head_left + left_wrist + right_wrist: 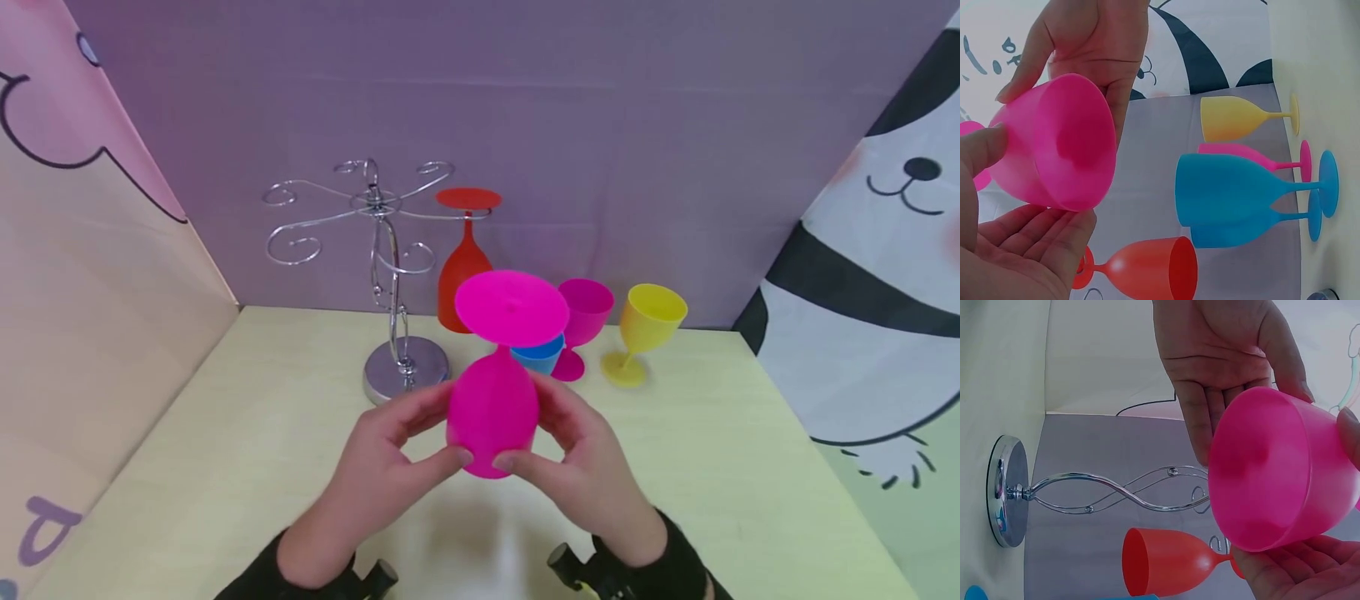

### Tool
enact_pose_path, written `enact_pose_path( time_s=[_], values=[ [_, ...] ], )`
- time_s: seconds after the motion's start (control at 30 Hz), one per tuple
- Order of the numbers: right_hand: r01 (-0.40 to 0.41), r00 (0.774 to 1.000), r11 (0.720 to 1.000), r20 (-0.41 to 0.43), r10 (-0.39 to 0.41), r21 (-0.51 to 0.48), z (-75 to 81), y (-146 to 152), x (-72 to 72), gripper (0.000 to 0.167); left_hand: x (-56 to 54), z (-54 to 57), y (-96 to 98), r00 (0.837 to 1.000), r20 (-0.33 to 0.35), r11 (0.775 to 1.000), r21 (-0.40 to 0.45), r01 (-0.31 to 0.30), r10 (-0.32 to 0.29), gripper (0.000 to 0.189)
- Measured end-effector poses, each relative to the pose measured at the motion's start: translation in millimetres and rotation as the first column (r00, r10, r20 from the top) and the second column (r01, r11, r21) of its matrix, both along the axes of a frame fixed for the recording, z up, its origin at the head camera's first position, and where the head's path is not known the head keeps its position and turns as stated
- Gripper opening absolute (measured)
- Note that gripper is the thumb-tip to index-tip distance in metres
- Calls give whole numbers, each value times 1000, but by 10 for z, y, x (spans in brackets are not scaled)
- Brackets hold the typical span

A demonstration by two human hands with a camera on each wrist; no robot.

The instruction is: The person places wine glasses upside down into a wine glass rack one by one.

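A pink plastic goblet (495, 408) is held upside down above the table, its round foot on top. My left hand (397, 458) grips the bowl from the left and my right hand (581, 458) from the right, both thumbs on the near side. The open mouth of the bowl faces the table and looks empty in both wrist views. Behind it stands a chrome stemware rack (393, 292) with curled wire arms. An orange-red goblet (461, 283) hangs upside down by its foot from one arm.
Upright on the table behind the hands stand a yellow goblet (652, 321), another pink goblet (587, 312) and two blue goblets (1235, 190), mostly hidden in the head view. A purple backdrop (600, 150) rises behind the table (225, 467), with printed panels at both sides.
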State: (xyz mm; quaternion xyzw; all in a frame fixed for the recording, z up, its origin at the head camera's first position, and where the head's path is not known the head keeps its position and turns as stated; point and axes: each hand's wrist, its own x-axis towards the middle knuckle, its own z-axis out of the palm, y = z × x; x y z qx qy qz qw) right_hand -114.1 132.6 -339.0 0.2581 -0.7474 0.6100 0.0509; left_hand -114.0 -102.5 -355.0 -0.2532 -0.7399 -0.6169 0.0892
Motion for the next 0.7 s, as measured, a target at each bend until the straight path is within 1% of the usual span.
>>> enact_pose_path(
  time_s=[0.17,0.43,0.7],
  values=[
    [4,1000,1000,9,-4,1,-16,-7,-12,69,-13,6,-9,1000,21,1000,-9,6,-5,55],
    [16,999,1000,36,-16,15,-15,-19,-17,70,-22,22,-10,996,84,999,-33,-5,8,58],
    [18,999,1000,44,-19,10,-48,-30,-38,71,-32,15,-6,993,114,999,-38,-9,14,57]
  ],
)
